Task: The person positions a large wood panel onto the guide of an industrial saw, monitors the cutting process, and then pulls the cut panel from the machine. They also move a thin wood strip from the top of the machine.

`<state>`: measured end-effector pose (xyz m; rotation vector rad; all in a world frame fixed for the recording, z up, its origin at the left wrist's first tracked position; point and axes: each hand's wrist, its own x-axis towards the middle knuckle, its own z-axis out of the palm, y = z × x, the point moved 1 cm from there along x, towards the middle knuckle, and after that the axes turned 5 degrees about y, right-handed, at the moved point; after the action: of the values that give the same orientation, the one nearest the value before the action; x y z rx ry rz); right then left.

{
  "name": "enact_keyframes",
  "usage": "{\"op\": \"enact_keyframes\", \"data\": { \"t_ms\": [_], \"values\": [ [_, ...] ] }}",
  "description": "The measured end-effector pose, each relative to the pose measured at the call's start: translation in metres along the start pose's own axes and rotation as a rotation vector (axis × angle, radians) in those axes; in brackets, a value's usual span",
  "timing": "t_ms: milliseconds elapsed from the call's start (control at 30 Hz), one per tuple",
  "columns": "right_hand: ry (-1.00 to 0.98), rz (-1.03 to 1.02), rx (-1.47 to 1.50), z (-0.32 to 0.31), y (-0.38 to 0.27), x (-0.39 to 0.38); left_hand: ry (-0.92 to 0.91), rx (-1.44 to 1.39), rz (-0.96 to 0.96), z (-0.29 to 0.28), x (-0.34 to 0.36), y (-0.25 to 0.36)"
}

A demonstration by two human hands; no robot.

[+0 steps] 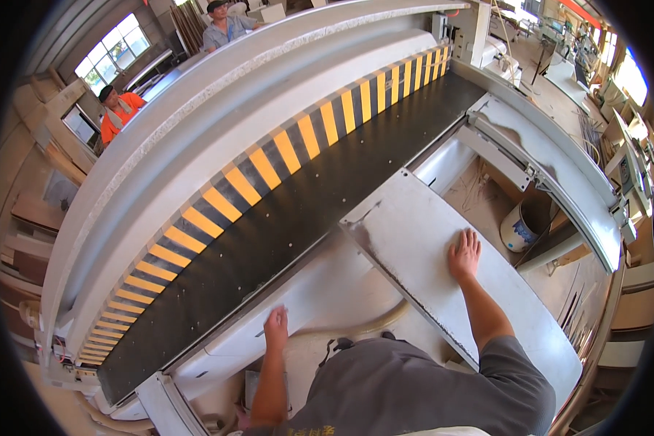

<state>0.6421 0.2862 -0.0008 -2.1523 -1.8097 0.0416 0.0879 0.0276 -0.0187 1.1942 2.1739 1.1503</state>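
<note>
1. Overall, the pale machine beam dominates, arching above a long black bed.
2. Yellow-and-black hazard striping lines the bed's far edge.
3. A grey support table juts out from the bed's near edge, right of its middle; this is the thing being touched.
4. Past the table's right edge stands a white bucket.
5. The right hand lies palm down near that right edge, fingers slightly spread, gripping nothing. Flat contact seems sound; sitting further inward would probably steady it more.
6. The left hand is loosely curled off the bed's near edge; whether it holds anything I cannot tell. Those fingers are best clear of the seam there.
</note>
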Motion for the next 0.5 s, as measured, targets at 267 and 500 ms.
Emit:
{"op": "enact_keyframes", "data": {
  "t_ms": [267,500],
  "values": [
    [0.004,0.007,-0.037,0.008,-0.001,0.005,0.030,0.309,0.508,0.021,0.142,0.057],
    [0.039,-0.008,-0.073,0.016,0.006,0.003,-0.018,0.443,0.607,0.079,0.241,0.059]
  ]
}}
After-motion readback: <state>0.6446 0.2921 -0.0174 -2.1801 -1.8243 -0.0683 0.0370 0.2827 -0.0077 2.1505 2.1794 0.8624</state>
